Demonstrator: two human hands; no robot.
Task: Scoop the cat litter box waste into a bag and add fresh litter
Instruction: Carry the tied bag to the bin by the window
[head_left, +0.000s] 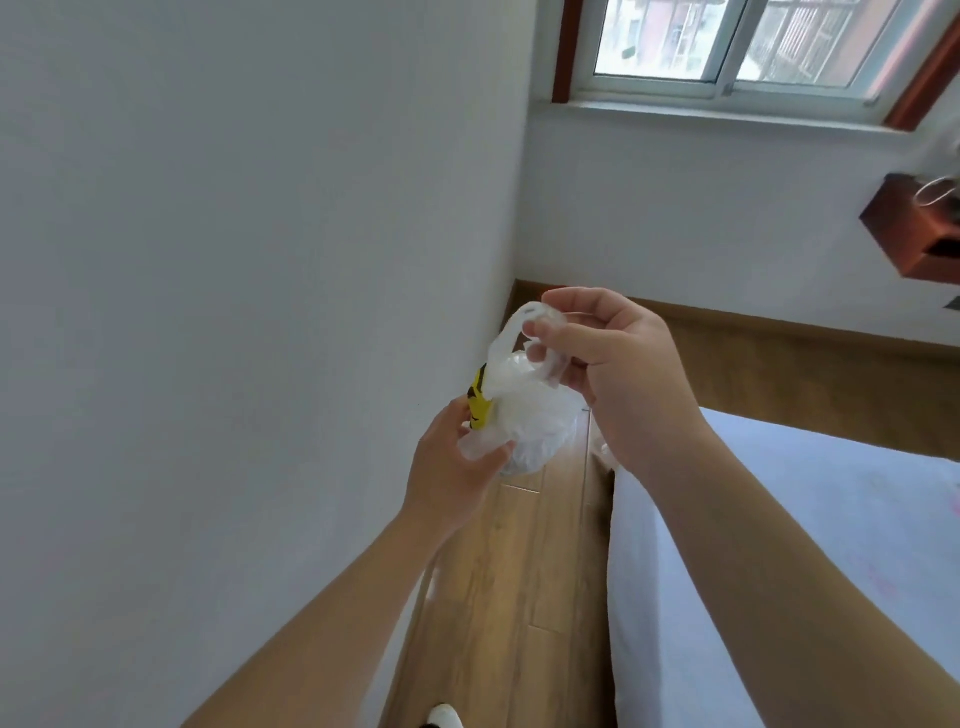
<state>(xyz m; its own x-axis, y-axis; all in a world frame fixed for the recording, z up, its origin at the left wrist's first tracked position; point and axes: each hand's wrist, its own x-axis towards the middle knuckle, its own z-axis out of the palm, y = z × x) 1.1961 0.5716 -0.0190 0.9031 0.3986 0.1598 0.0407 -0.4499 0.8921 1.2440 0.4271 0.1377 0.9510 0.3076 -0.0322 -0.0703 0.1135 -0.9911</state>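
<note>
Between wall and bed, a crumpled plastic bag (524, 415) is being gripped by left hand (460, 470) and right hand (608, 358), handle pinched; no litter box visible, scooping judged not started.

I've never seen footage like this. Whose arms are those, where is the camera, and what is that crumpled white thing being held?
No machine here: the single picture comes from a camera worn on a person's head, looking forward and down at their own bare arms. The left hand grips the bottom of a bunched white plastic bag that has a yellow printed patch, and the right hand pinches its handle loop at the top. Below is a wooden floor, with a white wall on the left, a pale bed on the right, and a window ahead. No litter box is in view.
</note>
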